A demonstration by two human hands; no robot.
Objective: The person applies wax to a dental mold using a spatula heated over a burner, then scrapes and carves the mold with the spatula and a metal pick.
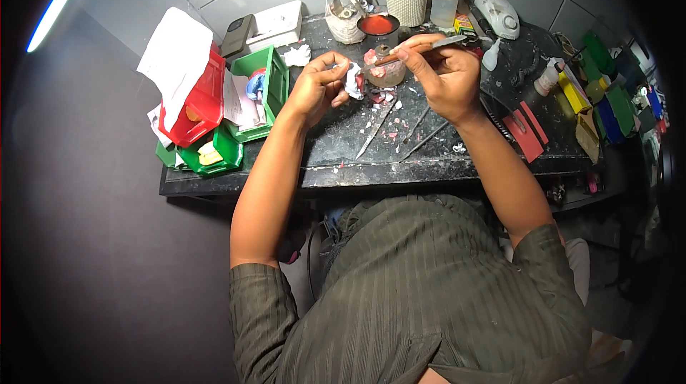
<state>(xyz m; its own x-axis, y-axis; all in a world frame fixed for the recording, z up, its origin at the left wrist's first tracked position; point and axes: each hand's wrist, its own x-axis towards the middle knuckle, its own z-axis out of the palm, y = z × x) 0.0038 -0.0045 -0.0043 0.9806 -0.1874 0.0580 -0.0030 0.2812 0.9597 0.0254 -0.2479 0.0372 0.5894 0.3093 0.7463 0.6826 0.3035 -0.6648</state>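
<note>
The left hand (319, 89) pinches a lumpy white-and-red piece (354, 82) above the scuffed black tabletop (329, 145), between front and rear edges. The right hand (450, 75) grips a slender brown-handled tool (429, 46), long axis slanting, brown end toward the piece.

Black workbench (325, 147), flecked with debris (398, 105) — on it lie slim metal tools (376, 128), red sheets (527, 140) — and a woven cup (406, 7).

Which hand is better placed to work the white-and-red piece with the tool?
Probably the right hand: it grips the tool, one end pointing towards the white-and-red piece, which occupies the left hand.
</note>
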